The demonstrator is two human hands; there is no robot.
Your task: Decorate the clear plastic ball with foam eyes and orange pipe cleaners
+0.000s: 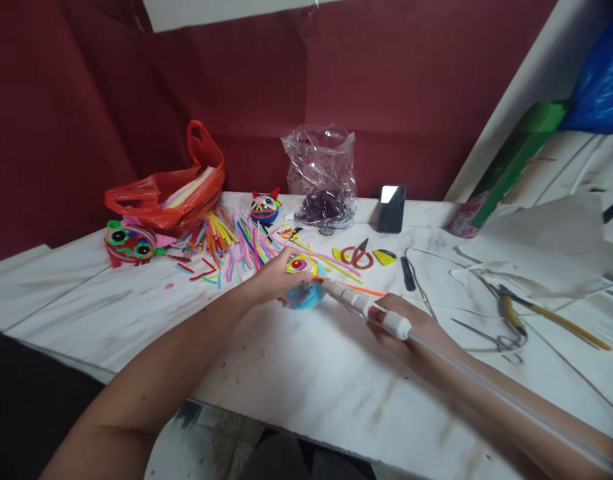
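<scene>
A small round craft figure (306, 297) in light blue, with a yellow-ringed red eye, stands near the middle of the table. My left hand (279, 275) is closed around its left side. My right hand (401, 320) grips a white hot glue gun (359, 303) from whose back a long pale glue stick (466, 363) runs. The glue gun's tip is at the figure's right side; I cannot tell if it touches. An orange pipe cleaner (369, 291) stretches from the figure towards my right hand. My right fingers are partly hidden behind the glue gun.
Beyond my hands are several pipe cleaners (253, 243), scissors (357, 255), a phone (391, 209), a plastic bag (321, 173) and a finished-looking cat head (265, 207). A red bag (186, 200) and another figure (131, 241) stand left. Pliers (551, 313) and wires lie right.
</scene>
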